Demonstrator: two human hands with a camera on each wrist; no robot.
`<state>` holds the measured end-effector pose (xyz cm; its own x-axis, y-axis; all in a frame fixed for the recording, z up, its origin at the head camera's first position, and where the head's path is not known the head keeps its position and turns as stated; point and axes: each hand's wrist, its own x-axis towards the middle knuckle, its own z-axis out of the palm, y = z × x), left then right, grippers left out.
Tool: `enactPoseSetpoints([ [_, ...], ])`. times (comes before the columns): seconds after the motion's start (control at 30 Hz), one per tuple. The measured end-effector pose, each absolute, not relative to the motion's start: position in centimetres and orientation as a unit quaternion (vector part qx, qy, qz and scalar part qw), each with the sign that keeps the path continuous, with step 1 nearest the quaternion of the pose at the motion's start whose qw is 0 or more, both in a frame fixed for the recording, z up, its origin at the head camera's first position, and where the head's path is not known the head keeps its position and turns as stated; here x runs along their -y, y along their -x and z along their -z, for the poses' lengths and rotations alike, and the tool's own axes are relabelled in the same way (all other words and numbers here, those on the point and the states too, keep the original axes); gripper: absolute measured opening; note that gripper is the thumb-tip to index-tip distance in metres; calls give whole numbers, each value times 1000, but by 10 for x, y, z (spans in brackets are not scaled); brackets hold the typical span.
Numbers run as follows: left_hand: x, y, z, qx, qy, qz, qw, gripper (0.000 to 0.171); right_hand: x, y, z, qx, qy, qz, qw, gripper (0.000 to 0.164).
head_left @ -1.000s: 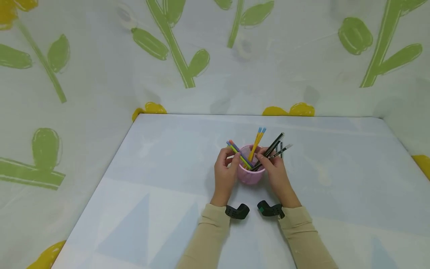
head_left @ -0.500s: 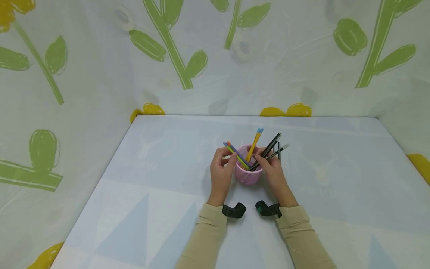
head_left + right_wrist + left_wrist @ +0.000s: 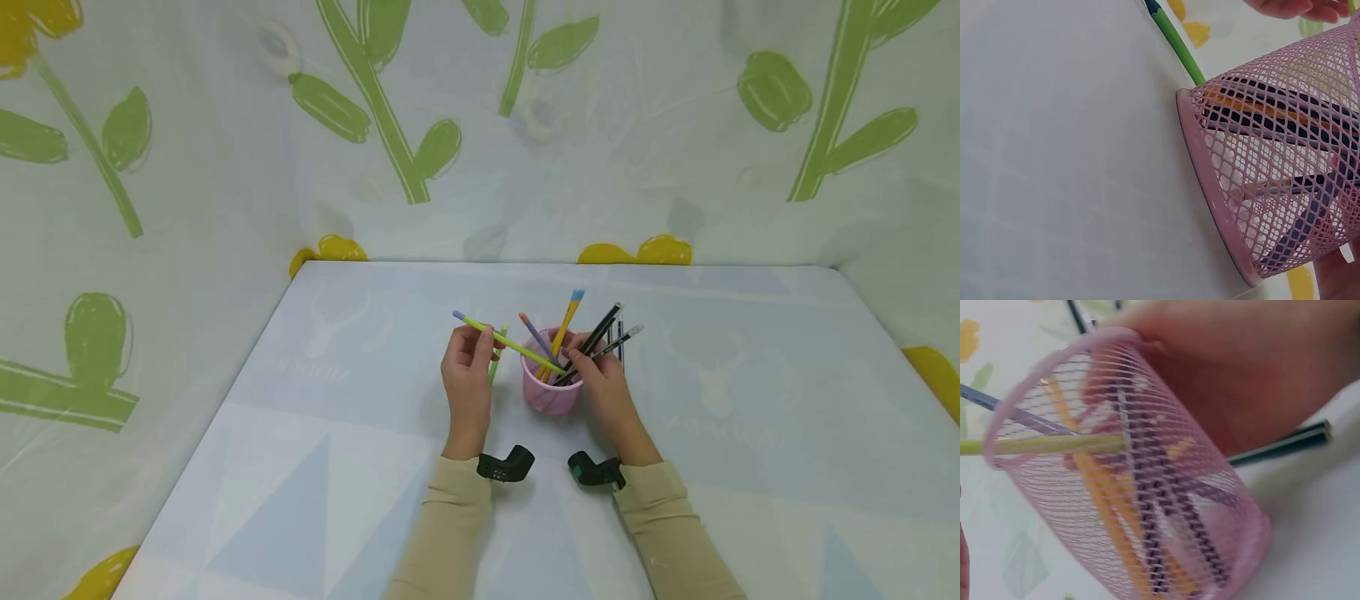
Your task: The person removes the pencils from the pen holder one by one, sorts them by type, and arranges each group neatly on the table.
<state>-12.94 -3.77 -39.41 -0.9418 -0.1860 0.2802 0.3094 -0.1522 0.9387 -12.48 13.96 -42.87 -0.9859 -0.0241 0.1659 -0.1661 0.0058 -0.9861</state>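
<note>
A pink mesh pencil cup (image 3: 551, 398) stands on the table, holding several pencils that lean different ways. My left hand (image 3: 468, 375), left of the cup, pinches a yellow-green pencil (image 3: 513, 345) near its upper end. That pencil slants over the rim, its lower part inside the mesh in the left wrist view. My right hand (image 3: 603, 379) grips the cup's right side, fingers behind the wall. Inside are yellow pencils (image 3: 567, 315), a purple pencil (image 3: 538, 336) and black pencils (image 3: 604, 323). The left hand shows only partly in the right wrist view.
A green pencil (image 3: 1179, 47) lies on the table beyond the left hand. Dark pencils (image 3: 1285, 444) lie on the table to the right of the cup, partly behind the right hand. A patterned cloth wall (image 3: 637, 167) rises at the table's far edge.
My left hand has moved left from the cup, tilting the yellow-green pencil lower and drawing it partly out. The green pencil behind that hand now shows. The right hand keeps its hold.
</note>
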Motion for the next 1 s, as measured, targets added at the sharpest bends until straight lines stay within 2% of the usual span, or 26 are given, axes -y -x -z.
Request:
enactPoseSetpoints([
  [0.17, 48, 136, 398, 559, 32, 813, 160, 20, -139, 126, 430, 708, -74, -701, 52, 27],
  [0.3, 56, 144, 407, 478, 16, 865, 151, 21, -139, 127, 427, 705, -75, -703, 48, 25],
  [0.57, 72, 152, 418, 397, -44, 903, 155, 34, -136, 117, 411, 715, -64, -695, 33, 22],
  [0.7, 81, 153, 422, 402, -82, 898, 159, 38, -135, 114, 406, 716, -66, -694, 36, 22],
  [1.0, 90, 151, 431, 558, -121, 810, 132, 28, -136, 115, 409, 717, -70, -693, 34, 23],
])
